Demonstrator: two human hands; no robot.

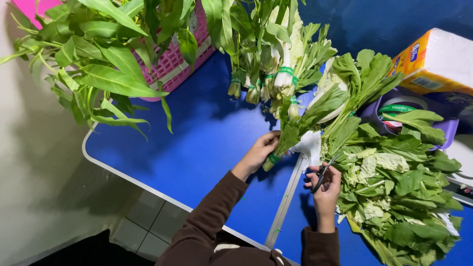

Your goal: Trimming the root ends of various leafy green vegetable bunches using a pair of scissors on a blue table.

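A smooth blue worktop [197, 143] with a pale metal rim carries heaps of leafy greens. The left hand [260, 151] closes its grip on a green-banded vegetable bunch [295, 129] at centre. The right hand [326, 189] clasps black scissors [321, 175] just beside a crinkly leaf pile [399, 197]. A yellow-orange wrapped pack [436, 61] sits top right, a pink lattice basket [172, 59] top left.

- The vegetable bundle [283, 143] under the left hand's [260, 151] fingers is green-leaved, pale at the stem, with a green band.
- The scissors [322, 173] in the right hand's [326, 189] fingers are black-handled.
- Both sleeves [212, 221] are dark brown.
- The table [197, 143] beneath the fingers is deep blue, edged in white.
- The basket [172, 61], far beyond the fingers, is pink latticework.
- The loose leaf pile [399, 197] beside the right fingers is green, mottled pale.
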